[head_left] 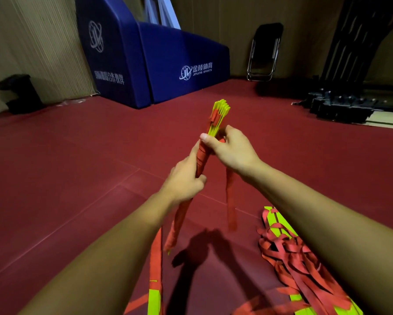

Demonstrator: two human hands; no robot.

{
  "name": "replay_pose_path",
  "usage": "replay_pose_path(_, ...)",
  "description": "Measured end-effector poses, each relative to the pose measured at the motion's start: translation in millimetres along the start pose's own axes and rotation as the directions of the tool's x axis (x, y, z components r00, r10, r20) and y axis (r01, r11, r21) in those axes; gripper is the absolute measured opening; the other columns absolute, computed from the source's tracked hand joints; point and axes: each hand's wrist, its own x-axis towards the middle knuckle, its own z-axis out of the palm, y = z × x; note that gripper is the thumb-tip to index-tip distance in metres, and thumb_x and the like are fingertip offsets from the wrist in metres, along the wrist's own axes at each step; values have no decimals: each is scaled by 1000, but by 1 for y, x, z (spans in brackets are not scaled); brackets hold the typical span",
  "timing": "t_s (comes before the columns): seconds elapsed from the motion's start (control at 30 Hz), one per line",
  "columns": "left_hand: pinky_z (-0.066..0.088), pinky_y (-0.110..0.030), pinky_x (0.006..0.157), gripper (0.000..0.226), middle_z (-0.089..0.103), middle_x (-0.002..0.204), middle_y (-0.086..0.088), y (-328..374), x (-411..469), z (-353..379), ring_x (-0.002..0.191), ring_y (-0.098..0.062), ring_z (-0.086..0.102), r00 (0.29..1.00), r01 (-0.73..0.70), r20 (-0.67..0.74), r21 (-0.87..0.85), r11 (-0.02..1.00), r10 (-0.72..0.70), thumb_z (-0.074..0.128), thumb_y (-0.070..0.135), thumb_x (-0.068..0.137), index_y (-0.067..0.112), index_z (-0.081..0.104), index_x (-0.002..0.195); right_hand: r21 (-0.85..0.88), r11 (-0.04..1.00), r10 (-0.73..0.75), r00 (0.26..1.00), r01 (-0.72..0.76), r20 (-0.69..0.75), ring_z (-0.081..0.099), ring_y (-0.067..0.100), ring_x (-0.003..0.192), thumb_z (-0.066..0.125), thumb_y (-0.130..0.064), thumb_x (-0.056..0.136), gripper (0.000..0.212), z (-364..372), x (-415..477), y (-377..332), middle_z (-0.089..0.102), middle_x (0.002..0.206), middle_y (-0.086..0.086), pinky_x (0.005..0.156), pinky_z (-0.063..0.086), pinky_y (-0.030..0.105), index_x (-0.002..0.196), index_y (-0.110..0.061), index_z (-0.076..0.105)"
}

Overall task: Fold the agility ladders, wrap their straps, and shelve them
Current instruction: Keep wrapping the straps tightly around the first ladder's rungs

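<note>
Folded ladder [201, 159]: a tight bundle of yellow rungs held in the air on our side of the blue pad [168, 64], its rung ends tilted toward the pad.
Strap [230, 201]: red turns cover the bundle's middle. A loose tail hangs on the side away from the pad.
Step in hand: wrapping. We judge it goes best with each turn pulled taut, laid edge to edge toward the rung ends, the tail never slack.
Left hand [184, 180]: clenched round the wrapped part, on the bundle's end farther from the pad.
Right hand [229, 146]: curled round the bundle nearer the pad, just below the bare rungs, thumb across it. The tail drops from under the palm.
Ladder to hands: it runs through both fists, sticking out beyond each.
Second ladder [288, 248]: a loose heap on the floor [77, 167], well nearer us than the pad.
</note>
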Motion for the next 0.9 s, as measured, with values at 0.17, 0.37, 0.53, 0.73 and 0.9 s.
replay_pose_path(0.17, 52, -48, 96, 70, 65, 111, -8, -13, 11, -1, 103, -17, 61, 991, 49, 133, -418, 907, 8, 76, 12, 67, 33, 51, 129, -64, 993, -96, 995, 98, 34, 56, 11, 66, 58, -34, 95, 25, -7, -1, 2, 71, 77, 2, 66, 37, 30, 82, -13, 62)
replay_pose_path(0.37, 58, -30, 83, 77, 74, 95, 5, -23, 11, 2, 77, -5, 59, 998, -60, -26, -338, 939, 54, 93, 27, 60, 34, 60, 130, -14, 997, -69, 997, 69, 24, 55, 0, 57, 57, -28, 97, 29, -8, 3, 6, 70, 62, -9, 71, 48, 30, 69, -18, 56)
replay_pose_path(0.53, 55, -37, 77, 59, 72, 79, 14, -21, 12, -2, 72, -12, 65, 981, -36, -192, -133, 990, 10, 84, 50, 60, 38, 61, 113, -57, 998, -37, 999, 37, -9, 63, 27, 80, 63, -37, 93, 34, -7, 0, 1, 73, 74, 1, 64, 37, 32, 69, -16, 51)
replay_pose_path(0.73, 52, -44, 76, 49, 67, 95, 2, -8, 4, -1, 97, -37, 65, 975, 15, -223, 139, 990, 17, 76, 52, 76, 35, 50, 114, -57, 998, 21, 996, -26, -89, 64, 30, 82, 67, -72, 73, 54, 1, -8, -2, 68, 79, 5, 65, 45, 37, 73, -19, 56)
replay_pose_path(0.9, 52, -43, 76, 41, 65, 95, 5, -2, 1, -3, 95, -33, 64, 981, 20, -194, 156, 988, 11, 72, 44, 79, 39, 50, 113, -39, 999, -1, 993, -3, -115, 62, 32, 83, 66, -62, 81, 47, 1, -5, -5, 60, 72, 2, 63, 34, 33, 67, -19, 52)
